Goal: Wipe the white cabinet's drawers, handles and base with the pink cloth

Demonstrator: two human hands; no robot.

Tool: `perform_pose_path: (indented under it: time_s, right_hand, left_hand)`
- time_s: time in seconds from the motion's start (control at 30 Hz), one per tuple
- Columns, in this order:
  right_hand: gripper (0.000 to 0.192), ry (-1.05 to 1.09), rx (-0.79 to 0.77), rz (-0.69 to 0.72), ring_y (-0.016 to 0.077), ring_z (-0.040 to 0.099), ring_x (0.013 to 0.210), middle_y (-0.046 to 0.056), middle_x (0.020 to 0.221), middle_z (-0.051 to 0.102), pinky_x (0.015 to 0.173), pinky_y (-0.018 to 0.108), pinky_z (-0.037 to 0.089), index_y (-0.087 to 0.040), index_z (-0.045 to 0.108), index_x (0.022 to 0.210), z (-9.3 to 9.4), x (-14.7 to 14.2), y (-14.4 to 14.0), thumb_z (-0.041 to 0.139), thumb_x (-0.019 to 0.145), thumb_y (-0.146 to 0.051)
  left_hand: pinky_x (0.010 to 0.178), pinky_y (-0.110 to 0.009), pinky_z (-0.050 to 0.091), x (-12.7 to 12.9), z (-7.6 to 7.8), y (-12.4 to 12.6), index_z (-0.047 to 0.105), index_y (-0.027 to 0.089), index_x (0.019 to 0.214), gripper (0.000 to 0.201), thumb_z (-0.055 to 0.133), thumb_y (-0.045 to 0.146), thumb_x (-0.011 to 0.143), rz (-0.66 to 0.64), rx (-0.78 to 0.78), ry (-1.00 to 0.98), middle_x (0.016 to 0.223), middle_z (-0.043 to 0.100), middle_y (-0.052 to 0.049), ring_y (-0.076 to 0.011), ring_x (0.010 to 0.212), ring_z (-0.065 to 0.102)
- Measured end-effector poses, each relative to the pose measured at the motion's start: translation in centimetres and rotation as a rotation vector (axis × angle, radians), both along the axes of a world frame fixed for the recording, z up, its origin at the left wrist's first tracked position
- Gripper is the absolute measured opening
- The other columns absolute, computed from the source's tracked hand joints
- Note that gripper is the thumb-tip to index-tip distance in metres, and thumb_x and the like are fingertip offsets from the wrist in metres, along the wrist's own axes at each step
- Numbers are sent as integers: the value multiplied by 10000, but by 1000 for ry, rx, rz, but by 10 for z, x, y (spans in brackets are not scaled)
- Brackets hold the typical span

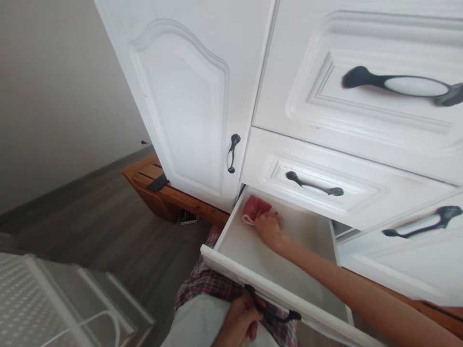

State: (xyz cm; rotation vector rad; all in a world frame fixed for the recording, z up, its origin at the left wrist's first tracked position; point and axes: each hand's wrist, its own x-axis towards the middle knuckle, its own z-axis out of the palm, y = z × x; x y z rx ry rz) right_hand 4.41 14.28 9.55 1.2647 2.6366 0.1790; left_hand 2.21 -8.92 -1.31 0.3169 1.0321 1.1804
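Note:
A white drawer (289, 296) is pulled out of the cabinet in front of my body. Inside its far left corner, my right hand (269, 227) presses a folded red cloth (255, 206) with a pale edge against the drawer bottom, fingers closed on it. My right arm reaches in across the drawer from the right. Low in the view, my left hand (241, 315) is curled at the left end of the black drawer handle (273, 311), on the drawer's front. Some of its fingertips are hidden behind the handle.
White cabinet doors (188, 106) and another closed drawer (318, 185) with dark handles rise ahead. A wooden bench-like base (155, 185) sticks out at left. A pale slatted unit (72, 299) with a white cable (97, 315) stands lower left on the grey floor (119, 226).

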Motion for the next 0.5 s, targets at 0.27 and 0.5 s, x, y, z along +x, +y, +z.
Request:
perform_pose_path:
  time_s: [0.27, 0.5]
  right_hand:
    - [528, 39, 76, 47, 404, 671, 1347, 347, 1516, 579, 1001, 511, 622, 11, 686, 1417, -19, 2, 10, 393, 978, 7]
    - [642, 76, 11, 19, 429, 724, 1241, 356, 1552, 543, 946, 605, 620, -130, 491, 1646, -32, 12, 24, 377, 1018, -58]
  left_hand:
    - [445, -247, 237, 3, -9, 0, 698, 186, 884, 365, 694, 443, 625, -135, -118, 8, 803, 671, -13, -75, 437, 433]
    - [632, -284, 402, 8, 45, -13, 751, 204, 752, 277, 524, 364, 753, -709, 104, 229, 641, 581, -21, -170, 615, 539]
